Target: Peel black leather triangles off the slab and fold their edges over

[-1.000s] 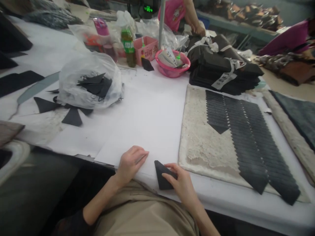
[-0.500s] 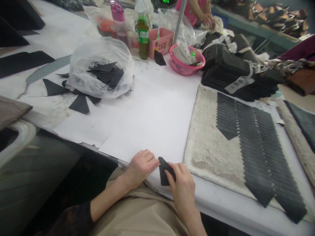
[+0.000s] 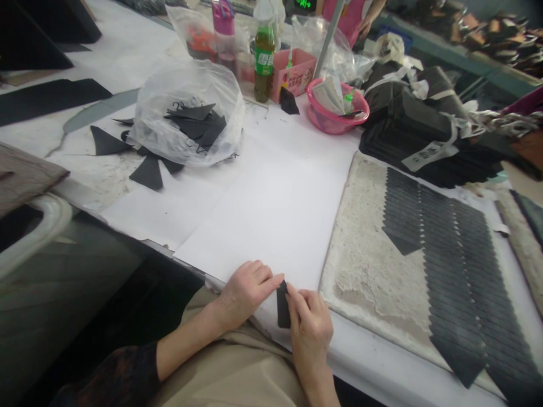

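Observation:
At the table's front edge, a small flat black leather-like piece [image 3: 283, 308] stands between my two hands, showing as a narrow strip. My left hand [image 3: 250, 291] is closed, its fingertips pinching the upper end of the piece. My right hand [image 3: 311, 319] grips the piece along its right side with thumb and fingers. Right of my hands lies a pale worn board [image 3: 365, 243]. Overlapping rows of similar black pieces [image 3: 452, 282] with pointed lower ends cover its right part.
A clear plastic bag [image 3: 148, 96] of black pieces stands at left, several loose pieces [image 3: 146, 172] beside it. Behind are a green-labelled bottle [image 3: 263, 62], a pink box [image 3: 297, 70], a pink basin [image 3: 337, 121] and a tied black stack [image 3: 394, 124]. Another person's arm [image 3: 373, 14] shows at the back.
The black piece has turned from showing its broad face to a narrower strip. My right fingers have moved up to its upper edge beside my left fingertips. The view has shifted slightly.

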Tool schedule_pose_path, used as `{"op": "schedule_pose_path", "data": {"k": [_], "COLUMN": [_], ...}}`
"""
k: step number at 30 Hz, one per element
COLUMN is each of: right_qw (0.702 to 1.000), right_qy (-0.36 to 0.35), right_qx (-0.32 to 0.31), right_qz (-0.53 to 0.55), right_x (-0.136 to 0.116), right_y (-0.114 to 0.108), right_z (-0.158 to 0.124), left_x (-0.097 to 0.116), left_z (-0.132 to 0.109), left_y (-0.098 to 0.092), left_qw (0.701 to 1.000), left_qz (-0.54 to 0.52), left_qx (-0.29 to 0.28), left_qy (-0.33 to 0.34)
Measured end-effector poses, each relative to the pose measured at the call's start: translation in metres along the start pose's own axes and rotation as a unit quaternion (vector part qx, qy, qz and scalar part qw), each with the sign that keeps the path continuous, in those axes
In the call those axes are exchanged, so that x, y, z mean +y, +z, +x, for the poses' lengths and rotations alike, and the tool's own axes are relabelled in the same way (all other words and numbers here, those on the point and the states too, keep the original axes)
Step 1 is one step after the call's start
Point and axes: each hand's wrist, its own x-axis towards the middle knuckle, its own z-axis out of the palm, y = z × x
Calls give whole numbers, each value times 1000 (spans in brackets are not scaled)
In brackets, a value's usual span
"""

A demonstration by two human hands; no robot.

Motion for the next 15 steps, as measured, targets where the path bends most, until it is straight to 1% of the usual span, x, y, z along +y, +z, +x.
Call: {"op": "schedule_pose_path", "data": {"k": [3, 7, 15], "right_qw": [1000, 999, 998], "right_qy": [-21, -46, -54], "right_qx": [10, 21, 9], "right_qz": [-6, -12, -21], "right_x": [2, 2, 0], "right_y": [1, 1, 2], "right_z": [-1, 0, 0], "left_x": [0, 0, 0], "left_z": [-3, -5, -4], "left_y": [2, 4, 1], "left_qw": [1000, 1000, 1000], "left_qz": [10, 16, 19], "left_qx": [9, 5, 3], "left_qy": [15, 14, 12]}}
